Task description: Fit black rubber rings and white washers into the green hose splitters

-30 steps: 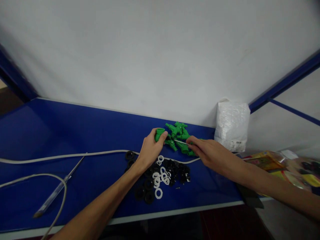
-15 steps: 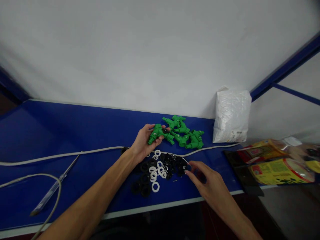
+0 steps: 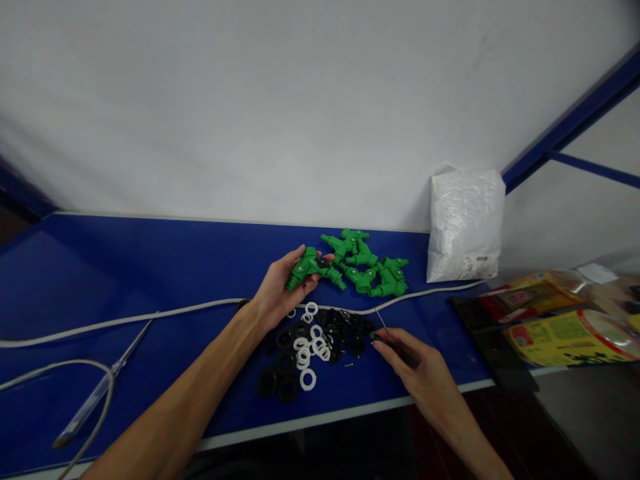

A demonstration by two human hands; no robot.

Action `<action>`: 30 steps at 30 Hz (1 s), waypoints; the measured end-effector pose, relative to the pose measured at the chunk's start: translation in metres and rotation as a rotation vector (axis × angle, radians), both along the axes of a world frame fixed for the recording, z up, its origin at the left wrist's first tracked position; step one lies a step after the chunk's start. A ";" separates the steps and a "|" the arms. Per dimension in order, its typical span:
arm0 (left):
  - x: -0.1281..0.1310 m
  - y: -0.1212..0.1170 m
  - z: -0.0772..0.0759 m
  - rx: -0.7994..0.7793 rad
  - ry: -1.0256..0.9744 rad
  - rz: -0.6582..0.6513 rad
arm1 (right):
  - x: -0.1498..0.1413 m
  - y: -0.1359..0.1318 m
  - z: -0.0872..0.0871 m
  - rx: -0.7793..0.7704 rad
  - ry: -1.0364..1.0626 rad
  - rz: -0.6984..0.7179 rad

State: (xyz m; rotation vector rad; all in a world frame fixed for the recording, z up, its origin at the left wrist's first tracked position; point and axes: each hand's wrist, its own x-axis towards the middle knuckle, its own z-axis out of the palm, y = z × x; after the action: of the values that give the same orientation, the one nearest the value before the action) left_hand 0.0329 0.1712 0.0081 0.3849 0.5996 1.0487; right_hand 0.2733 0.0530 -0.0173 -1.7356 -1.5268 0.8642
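My left hand (image 3: 280,287) is closed round a green Y-shaped hose connector (image 3: 303,268), with a small black lever (image 3: 323,263) on its near side. Beside the pile of small black parts (image 3: 345,328), my right hand (image 3: 407,357) keeps a screwdriver (image 3: 383,323) in its curled fingers; its thin metal shaft points up and left, and the handle is mostly hidden. The thumb and forefinger of that hand also pinch a small black part (image 3: 375,337). White rings (image 3: 307,379) and larger black rings (image 3: 288,388) lie between the hands.
Several more green connectors (image 3: 361,279) lie behind the black pile. A pale cable (image 3: 200,306) crosses the blue table (image 3: 165,260). At the left lies a clear-handled tool (image 3: 95,400). On the right are a white plastic package (image 3: 466,223) and colourful bags (image 3: 555,340).
My right hand has moved from the green connectors down to the black pile and now pinches a black part. The connector in my left hand has been turned, showing its black lever.
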 end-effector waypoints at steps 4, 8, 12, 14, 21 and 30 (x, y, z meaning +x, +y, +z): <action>0.000 -0.001 0.000 0.011 -0.052 -0.016 | -0.005 -0.001 0.007 -0.154 0.276 -0.045; 0.000 -0.001 -0.001 0.025 -0.054 -0.023 | -0.009 -0.001 0.008 -0.192 0.485 -0.100; 0.001 -0.001 -0.005 0.060 0.032 0.004 | -0.007 -0.001 0.004 -0.196 0.587 -0.138; 0.003 -0.001 -0.007 0.091 0.104 0.021 | -0.006 -0.001 0.004 -0.204 0.617 -0.172; 0.004 -0.004 -0.004 0.160 0.351 0.026 | -0.006 0.000 -0.001 -0.182 0.628 -0.206; 0.009 -0.013 -0.005 0.383 0.765 -0.213 | -0.020 0.009 0.009 -0.149 0.654 -0.156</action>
State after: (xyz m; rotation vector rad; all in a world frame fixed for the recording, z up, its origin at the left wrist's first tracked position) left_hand 0.0418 0.1578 0.0027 1.1902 1.0083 0.7870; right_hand 0.2531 0.0624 -0.0081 -1.4362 -0.9016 1.3234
